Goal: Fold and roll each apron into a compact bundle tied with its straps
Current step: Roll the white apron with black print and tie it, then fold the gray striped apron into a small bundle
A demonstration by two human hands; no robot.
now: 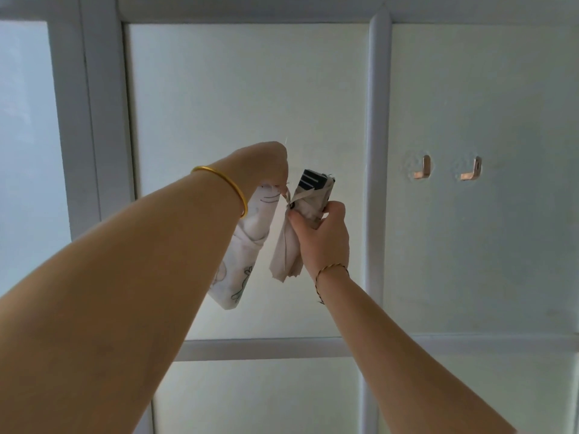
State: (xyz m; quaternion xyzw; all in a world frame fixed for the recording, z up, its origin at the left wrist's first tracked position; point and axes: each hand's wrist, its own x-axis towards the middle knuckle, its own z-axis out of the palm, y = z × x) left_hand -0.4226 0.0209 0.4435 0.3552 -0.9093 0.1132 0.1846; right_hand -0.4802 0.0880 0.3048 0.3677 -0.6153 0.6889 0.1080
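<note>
While cinching, gripping rolled black-striped pale cloth bundle [313, 191] in right hand [327, 234], pinching thin fabric strap [287, 197] taut in left hand [271, 170].

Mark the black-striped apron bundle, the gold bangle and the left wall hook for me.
black-striped apron bundle [310, 197]: head view, on the grey cloth just below its black-striped end.
gold bangle [233, 185]: head view, on the upper arc over the wrist.
left wall hook [425, 166]: head view, on its upright strip.

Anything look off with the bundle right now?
The strap tail hanging beside the right hand ends in a jagged, frayed-looking edge and dangles loose from the bundle, which that hand grips. Nothing else stands out.
</note>
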